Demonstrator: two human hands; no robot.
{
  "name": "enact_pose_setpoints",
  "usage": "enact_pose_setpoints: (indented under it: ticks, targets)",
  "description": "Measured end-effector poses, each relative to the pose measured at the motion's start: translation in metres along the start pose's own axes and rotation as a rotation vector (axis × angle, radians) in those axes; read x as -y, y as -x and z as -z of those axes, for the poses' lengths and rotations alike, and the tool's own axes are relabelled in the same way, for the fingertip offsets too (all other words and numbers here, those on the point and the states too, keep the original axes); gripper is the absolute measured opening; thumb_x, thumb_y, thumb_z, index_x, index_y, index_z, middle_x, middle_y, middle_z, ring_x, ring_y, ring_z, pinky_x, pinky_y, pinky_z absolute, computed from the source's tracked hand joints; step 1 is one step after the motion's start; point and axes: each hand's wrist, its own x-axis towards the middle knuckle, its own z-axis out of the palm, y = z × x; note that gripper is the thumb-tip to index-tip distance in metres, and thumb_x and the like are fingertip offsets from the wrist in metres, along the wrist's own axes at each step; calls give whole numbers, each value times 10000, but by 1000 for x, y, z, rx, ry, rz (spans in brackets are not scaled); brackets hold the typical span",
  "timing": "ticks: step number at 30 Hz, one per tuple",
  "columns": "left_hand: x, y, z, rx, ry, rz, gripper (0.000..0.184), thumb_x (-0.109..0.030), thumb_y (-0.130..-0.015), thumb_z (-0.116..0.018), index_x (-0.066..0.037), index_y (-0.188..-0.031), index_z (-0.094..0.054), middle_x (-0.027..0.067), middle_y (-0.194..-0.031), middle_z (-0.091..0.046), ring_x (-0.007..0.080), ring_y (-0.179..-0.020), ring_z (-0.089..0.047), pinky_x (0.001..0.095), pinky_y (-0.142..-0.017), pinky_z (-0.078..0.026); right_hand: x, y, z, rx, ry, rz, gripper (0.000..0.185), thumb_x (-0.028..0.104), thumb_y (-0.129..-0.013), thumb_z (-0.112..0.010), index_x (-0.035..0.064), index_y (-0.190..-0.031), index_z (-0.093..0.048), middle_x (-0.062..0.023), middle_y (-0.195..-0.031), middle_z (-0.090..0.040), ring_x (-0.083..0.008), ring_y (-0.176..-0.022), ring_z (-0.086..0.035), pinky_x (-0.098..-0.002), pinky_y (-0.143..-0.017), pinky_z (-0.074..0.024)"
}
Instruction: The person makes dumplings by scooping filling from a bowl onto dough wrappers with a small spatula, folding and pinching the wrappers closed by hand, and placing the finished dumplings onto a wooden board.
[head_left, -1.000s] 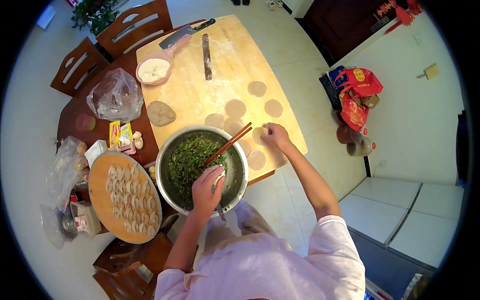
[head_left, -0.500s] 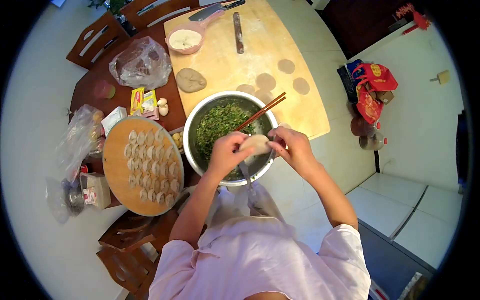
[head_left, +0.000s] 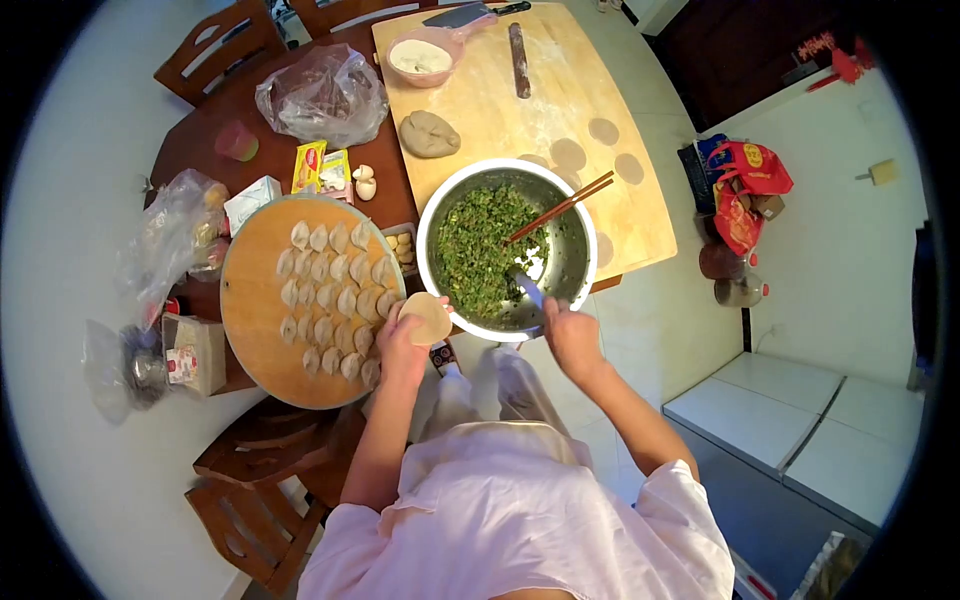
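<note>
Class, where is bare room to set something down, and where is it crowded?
Free: the wooden board between dough lump and rolling pin; the left margin of the round tray, beside the dumplings. Crowded: the board near the metal bowl, where wrappers lie; the tray's right side; the tabletop beyond, with packets and plastic bag.

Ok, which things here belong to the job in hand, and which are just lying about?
Belonging, it seems: wrapper in left hand, utensil in right hand, bowl, filling, chopsticks, dumplings, dough, rolling pin.

Probably just lying about: red bags, bottles, cup.
</note>
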Motion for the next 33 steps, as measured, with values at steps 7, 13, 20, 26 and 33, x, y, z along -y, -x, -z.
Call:
enact_pose_setpoints:
  ticks: [7, 13, 20, 26, 33]
  targets:
    - [36, 9, 16, 50, -32, 65, 322, 11, -838, -462, 46, -1158, -479, 272, -1131, -599, 379, -1046, -615, 440, -941, -500, -11, -2, -7, -59, -42, 10, 72, 83, -845, -516, 70, -882, -576, -144, -689, -606, -330, -598, -617, -432, -500, -471]
    - [48, 1, 23, 25, -23, 41, 272, -7, -863, -486, 45, -1129, -503, 250, -1110, -616, 353, -1043, -622, 432, -937, -505, 1, 18, -8, -40, -227, -26, 86, 125, -838, -580, 93, -897, -634, -160, -647, -602, -346, -601, -604, -459, -527, -460]
    - [54, 1, 25, 25, -25, 29, 284, -38, -872, -484, 30, -1147, -507, 237, -1115, -606, 351, -1071, -597, 446, -950, -482, -1, 25, -11, -53, -561, 33, 149, 122, -852, -609, 91, -979, -679, -140, -646, -609, -307, -575, -593, -411, -537, -460]
    - [36, 13, 13, -139, 51, -46, 255, -113, -925, -517, 9, -1148, -525, 179, -1123, -613, 296, -1063, -602, 399, -916, -498, -9, 20, -17, 395, -1450, -383, 205, 173, -930, -586, 40, -1067, -658, 47, -620, -517, -46, -508, -420, -210, -454, -310]
    - [29, -17, -3, -228, 54, -186, 367, -245, -984, -492, -11, -1266, -484, 108, -1261, -532, 239, -1156, -532, 413, -986, -435, -3, 19, 29, 370, -1644, -436, 259, 174, -955, -552, 52, -1171, -625, 59, -620, -503, -13, -512, -389, -177, -440, -252]
